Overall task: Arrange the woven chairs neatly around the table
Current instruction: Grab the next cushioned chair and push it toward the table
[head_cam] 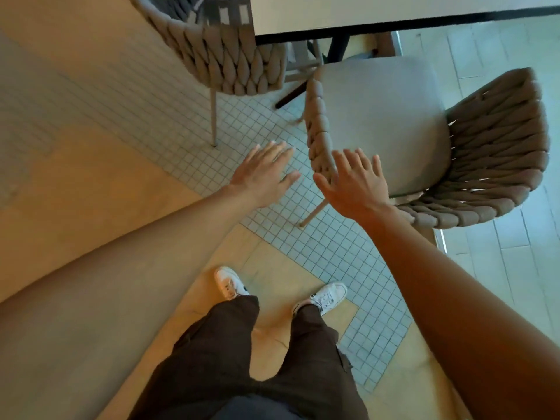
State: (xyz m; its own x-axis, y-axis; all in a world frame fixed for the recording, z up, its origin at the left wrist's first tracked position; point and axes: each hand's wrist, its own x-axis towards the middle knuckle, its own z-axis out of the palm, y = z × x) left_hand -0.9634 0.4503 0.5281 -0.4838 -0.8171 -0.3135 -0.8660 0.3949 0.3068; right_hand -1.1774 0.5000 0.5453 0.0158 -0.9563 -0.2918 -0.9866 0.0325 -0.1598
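A woven beige chair (497, 153) with a pale grey seat cushion stands at the right, turned sideways to the white table (363, 10), whose dark-edged top runs along the upper part of the view. A second woven chair (230, 62) is tucked against the table's left corner, its back towards me. My right hand (354, 183) hovers open, fingers spread, just over the near woven armrest of the sideways chair. My left hand (263, 174) is open over the tiled floor, a little left of that armrest, holding nothing.
The floor is small white mosaic tile (257, 122) bordered by tan slabs; pale planks lie at the right. Black table legs (336, 50) stand under the tabletop between the chairs. My feet in white shoes (230, 283) stand on the tan slab below the hands.
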